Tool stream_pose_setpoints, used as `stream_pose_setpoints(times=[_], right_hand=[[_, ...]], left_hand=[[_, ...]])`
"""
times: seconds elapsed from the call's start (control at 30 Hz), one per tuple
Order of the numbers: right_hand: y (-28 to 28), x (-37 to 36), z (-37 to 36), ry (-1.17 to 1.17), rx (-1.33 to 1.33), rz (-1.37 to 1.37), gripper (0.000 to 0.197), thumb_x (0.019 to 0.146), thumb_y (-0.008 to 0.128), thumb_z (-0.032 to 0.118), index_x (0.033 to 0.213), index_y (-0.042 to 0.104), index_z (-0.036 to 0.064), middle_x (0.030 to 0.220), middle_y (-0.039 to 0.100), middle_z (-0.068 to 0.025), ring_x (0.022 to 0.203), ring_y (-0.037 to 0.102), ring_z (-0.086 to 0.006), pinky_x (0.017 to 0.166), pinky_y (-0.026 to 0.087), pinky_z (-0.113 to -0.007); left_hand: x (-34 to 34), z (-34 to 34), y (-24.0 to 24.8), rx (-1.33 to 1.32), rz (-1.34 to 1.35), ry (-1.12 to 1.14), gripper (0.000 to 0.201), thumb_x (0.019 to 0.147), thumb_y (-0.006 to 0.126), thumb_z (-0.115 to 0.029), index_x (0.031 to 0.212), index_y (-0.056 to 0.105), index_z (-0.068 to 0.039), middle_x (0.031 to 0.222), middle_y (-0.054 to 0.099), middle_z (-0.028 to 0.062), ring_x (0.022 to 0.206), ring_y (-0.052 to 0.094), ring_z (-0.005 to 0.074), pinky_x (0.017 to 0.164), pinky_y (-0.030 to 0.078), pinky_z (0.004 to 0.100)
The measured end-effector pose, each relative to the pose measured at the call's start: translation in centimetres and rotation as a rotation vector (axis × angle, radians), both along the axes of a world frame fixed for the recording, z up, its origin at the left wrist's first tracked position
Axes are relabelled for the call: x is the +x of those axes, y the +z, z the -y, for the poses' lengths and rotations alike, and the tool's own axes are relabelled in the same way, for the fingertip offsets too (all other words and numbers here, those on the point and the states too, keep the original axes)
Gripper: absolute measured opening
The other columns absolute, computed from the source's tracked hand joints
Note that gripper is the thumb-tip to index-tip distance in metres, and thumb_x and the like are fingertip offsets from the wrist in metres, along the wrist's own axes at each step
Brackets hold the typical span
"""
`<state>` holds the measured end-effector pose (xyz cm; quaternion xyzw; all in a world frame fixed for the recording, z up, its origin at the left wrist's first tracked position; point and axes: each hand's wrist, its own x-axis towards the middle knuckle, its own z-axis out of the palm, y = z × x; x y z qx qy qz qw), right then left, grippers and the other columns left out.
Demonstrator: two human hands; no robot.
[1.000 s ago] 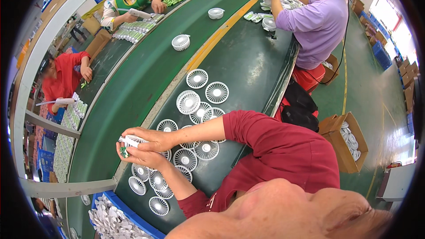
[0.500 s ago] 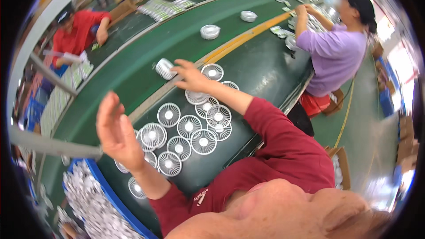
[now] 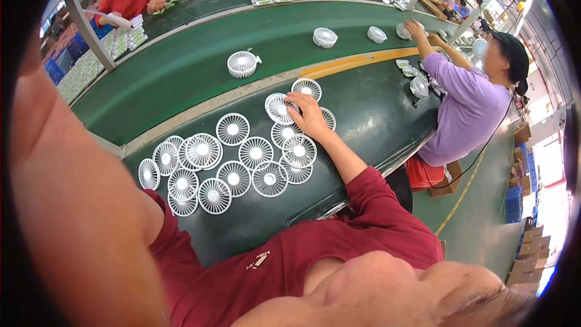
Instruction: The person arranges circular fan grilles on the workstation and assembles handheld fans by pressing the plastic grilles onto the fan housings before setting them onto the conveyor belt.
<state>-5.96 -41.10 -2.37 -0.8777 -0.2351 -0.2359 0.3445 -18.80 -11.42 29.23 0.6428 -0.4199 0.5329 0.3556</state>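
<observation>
On the green worktable (image 3: 357, 109), a white fan grille (image 3: 278, 109) is being touched near its rim by the right hand (image 3: 310, 113), fingers loosely spread; whether anything is held by the blurred left hand (image 3: 78, 206) cannot be told. Light, stiff, thin-spoked plastic is suggested, best pinched by the rim.

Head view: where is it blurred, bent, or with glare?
Head view: the bare, large left forearm is blurred; the white, round, spoked fan grilles look fairly sharp; the green conveyor belt looks bent; pale glare shows on the dark green tabletop.
</observation>
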Motion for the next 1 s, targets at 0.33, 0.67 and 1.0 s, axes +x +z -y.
stream_pose_setpoints(times=[0.33, 0.67, 1.0], right_hand=[[-0.5, -0.2, -0.2, -0.03, 0.016, 0.013, 0.024, 0.084, 0.065, 0.018, 0.105, 0.067, 0.0084, 0.115, 0.065, -0.0104, 0.109, 0.057, -0.0301, 0.094, 0.042, -0.043], [-0.1, 0.0, -0.6, -0.009, 0.008, 0.001, 0.023, 0.086, 0.063, 0.016, 0.107, 0.065, 0.0067, 0.115, 0.064, -0.012, 0.108, 0.057, -0.0313, 0.097, 0.041, -0.042], [-0.2, -0.4, -0.2, -0.032, 0.03, 0.033, 0.023, 0.084, 0.065, 0.019, 0.104, 0.066, 0.0087, 0.113, 0.065, -0.0105, 0.106, 0.058, -0.0308, 0.092, 0.043, -0.042]], left_hand=[[-1.0, -1.2, 0.4, 0.03, 0.045, 0.053, 0.055, 0.086, 0.063, -0.015, 0.133, 0.038, 0.0, 0.138, 0.041, 0.0315, 0.127, 0.044, 0.0481, 0.095, 0.046, 0.0549], [-0.7, 0.3, 0.2, 0.032, 0.05, 0.007, 0.046, 0.088, 0.06, -0.013, 0.127, 0.04, -0.001, 0.138, 0.042, 0.0304, 0.127, 0.044, 0.0475, 0.095, 0.046, 0.0558], [-0.8, 1.0, -0.3, 0.007, 0.142, -0.074, 0.037, 0.09, 0.057, -0.011, 0.122, 0.042, -0.001, 0.138, 0.042, 0.0293, 0.127, 0.044, 0.0469, 0.094, 0.046, 0.0566]])
